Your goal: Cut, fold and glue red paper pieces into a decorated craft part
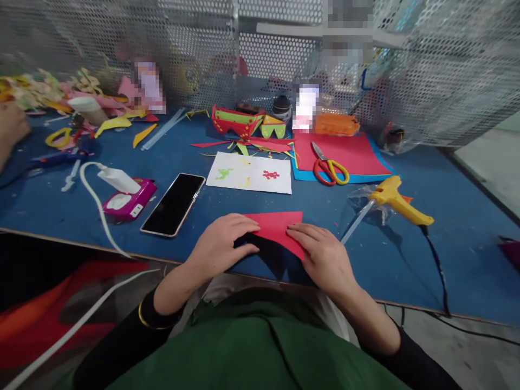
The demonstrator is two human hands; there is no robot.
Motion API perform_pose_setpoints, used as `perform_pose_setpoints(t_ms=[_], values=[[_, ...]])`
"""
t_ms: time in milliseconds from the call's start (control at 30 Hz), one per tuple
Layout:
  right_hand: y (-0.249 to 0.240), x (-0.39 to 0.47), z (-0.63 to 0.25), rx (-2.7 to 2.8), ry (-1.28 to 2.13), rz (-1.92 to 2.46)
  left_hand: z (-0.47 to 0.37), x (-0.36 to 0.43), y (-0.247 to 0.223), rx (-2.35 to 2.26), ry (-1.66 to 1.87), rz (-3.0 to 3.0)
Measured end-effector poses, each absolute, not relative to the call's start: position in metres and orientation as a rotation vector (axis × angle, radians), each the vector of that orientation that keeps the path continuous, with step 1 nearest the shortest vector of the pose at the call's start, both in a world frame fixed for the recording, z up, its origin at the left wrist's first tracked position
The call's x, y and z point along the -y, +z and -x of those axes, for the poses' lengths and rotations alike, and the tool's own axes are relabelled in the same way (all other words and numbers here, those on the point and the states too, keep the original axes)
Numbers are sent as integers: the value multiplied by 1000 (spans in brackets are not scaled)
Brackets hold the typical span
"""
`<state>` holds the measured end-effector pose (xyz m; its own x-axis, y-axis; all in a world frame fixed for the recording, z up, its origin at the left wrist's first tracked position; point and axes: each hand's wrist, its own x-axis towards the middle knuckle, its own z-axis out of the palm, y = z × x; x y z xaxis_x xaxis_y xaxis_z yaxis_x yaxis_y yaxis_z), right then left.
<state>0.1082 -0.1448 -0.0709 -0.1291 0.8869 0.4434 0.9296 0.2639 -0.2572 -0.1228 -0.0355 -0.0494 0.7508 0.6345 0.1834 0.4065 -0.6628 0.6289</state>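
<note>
A piece of red craft sheet (277,223) lies near the front edge of the table, slightly raised and casting a shadow below it. On its left end rest the curved fingers of my left hand (221,242), with the thumb held lower. My right hand (325,254) grips the right side, its fingers on top and its thumb hidden. Just beyond is a white card (260,187) bearing small green, yellow and red cut pieces. Behind that card stand a red and green mask-like box shape (239,123) and a smaller yellow and green one (273,127).
Red-and-yellow-handled scissors (332,172) lie on red and blue sheets (353,154). A yellow glue gun (396,199) with its cord sits right. Leftward are a black-screened phone (174,206) and a purple power socket (129,200). Another person's hand (11,125) is at far left.
</note>
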Motion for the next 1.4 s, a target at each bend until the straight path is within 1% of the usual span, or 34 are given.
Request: perform_pose_setpoints(t_ms=[167, 333, 500, 733, 967, 1400], values=[[-67, 142, -105, 1677, 148, 1771, 112, 28, -48, -863, 572, -2394], [-70, 139, -98, 1410, 254, 1919, 106, 32, -41, -968, 502, -2386], [-72, 137, -92, 1357, 207, 1949, 98, 27, -34, -1121, 307, -2534], [-70, 133, -88, 1403, 61, 2050, 90, 19, -25, -1169, 125, -2580], [-70, 132, -87, 1456, -55, 2022, 66, 19, -20, -1136, 144, -2515], [-69, 133, -91, 1508, -36, 1984, 63, 11, -30, -1114, 169, -2362]])
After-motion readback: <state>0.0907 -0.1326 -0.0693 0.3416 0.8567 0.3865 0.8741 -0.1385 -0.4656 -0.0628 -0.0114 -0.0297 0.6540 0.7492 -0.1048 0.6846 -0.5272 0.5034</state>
